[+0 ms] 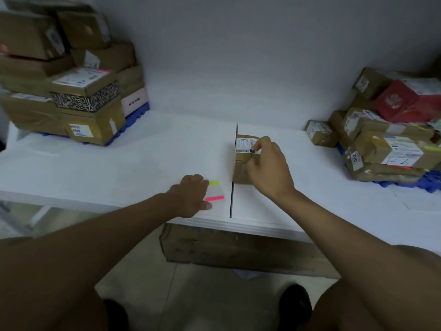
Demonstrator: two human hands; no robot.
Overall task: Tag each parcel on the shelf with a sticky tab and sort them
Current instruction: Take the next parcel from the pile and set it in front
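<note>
Both hands are out over the white shelf (143,158), and they are busy with different things. Left hand (191,195) lies knuckles up near the front edge, fingers curled down onto the sticky tab pad (216,191), whose yellow-green and pink strips poke out to its right; whether the fingertips pinch a tab, I cannot tell. Right hand (268,163) reaches further in, arm stretched forward, and grips the small brown parcel (241,163) that stands just right of the thin dark divider (232,173), thumb on the near face, fingers curled over the top by the white shipping label (245,145). Over on the left, a tall stack of cardboard parcels (71,91) sits on a blue pallet (137,118). Far right, another heap of parcels (386,144), with a red box (401,101) on top. Below the shelf lies a flat cardboard box (226,247).
</note>
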